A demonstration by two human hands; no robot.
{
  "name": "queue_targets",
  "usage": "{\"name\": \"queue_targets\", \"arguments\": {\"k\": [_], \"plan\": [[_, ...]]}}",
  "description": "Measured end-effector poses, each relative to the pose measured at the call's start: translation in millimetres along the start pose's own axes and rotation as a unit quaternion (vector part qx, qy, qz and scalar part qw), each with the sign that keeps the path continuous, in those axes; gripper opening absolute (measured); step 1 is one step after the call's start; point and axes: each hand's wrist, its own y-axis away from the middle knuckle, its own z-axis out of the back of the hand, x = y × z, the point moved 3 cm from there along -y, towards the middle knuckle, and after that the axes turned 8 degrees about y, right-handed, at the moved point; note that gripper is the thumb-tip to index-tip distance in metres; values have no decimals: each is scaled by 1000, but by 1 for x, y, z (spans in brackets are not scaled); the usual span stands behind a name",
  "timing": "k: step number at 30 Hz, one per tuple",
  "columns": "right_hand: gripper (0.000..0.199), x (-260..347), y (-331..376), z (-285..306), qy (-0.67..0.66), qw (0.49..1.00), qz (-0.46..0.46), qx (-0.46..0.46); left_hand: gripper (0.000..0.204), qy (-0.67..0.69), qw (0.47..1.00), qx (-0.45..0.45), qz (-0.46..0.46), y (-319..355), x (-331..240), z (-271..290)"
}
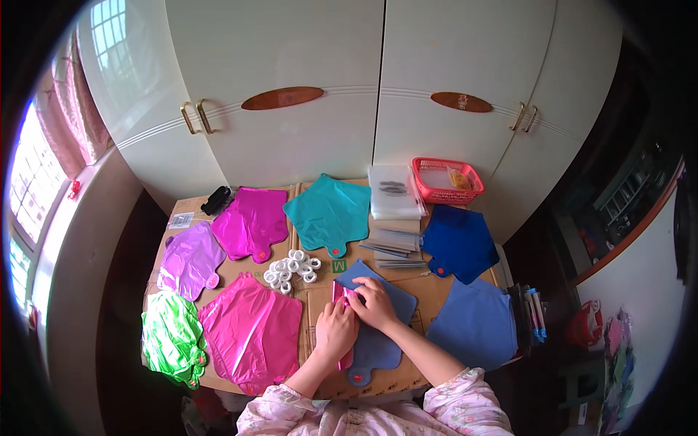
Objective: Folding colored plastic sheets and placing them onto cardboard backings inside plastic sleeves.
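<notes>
My left hand and my right hand meet near the middle of the cardboard-covered table, both with bent fingers. Between and beneath them is a narrow folded strip of shiny pink foil, apparently a flat foil balloon; its lower end shows beside my left wrist. The fingers of both hands are closed on it, and they hide most of it. Under it lies a flat grey-blue foil balloon with a rounded tab and red dot at its near end. To the left, a pile of small white rings sits on the cardboard.
Flat balloons in pink, green, lilac, magenta, teal, dark blue and blue surround my hands. Behind are clear plastic bags, stacked packets, a red basket and a white cabinet.
</notes>
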Motion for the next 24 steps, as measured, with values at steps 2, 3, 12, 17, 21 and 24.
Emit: {"name": "queue_targets", "arguments": {"k": [2, 3, 12, 17, 21, 24], "plan": [[13, -8, 2, -6, 6, 1000, -1, -9, 24, 14, 999, 38, 6, 0, 0, 5], [13, -10, 2, -7, 9, 1000, 1, -15, 26, 12, 998, 55, 5, 1, 3, 7], [7, 0, 2, -2, 40, 999, 2, -30, 68, -82, 977, 174, -95, 8, 30, 41], [5, -1, 5, -2, 72, 996, 10, -44, 84, -91, 967, 217, -101, 5, 38, 32], [5, -3, 6, -3, 79, 996, 3, -48, 92, -87, 963, 232, -106, 3, 40, 27], [5, -1, 6, -2, 83, 995, 2, -55, 94, -86, 962, 234, -108, 3, 39, 26]]}}
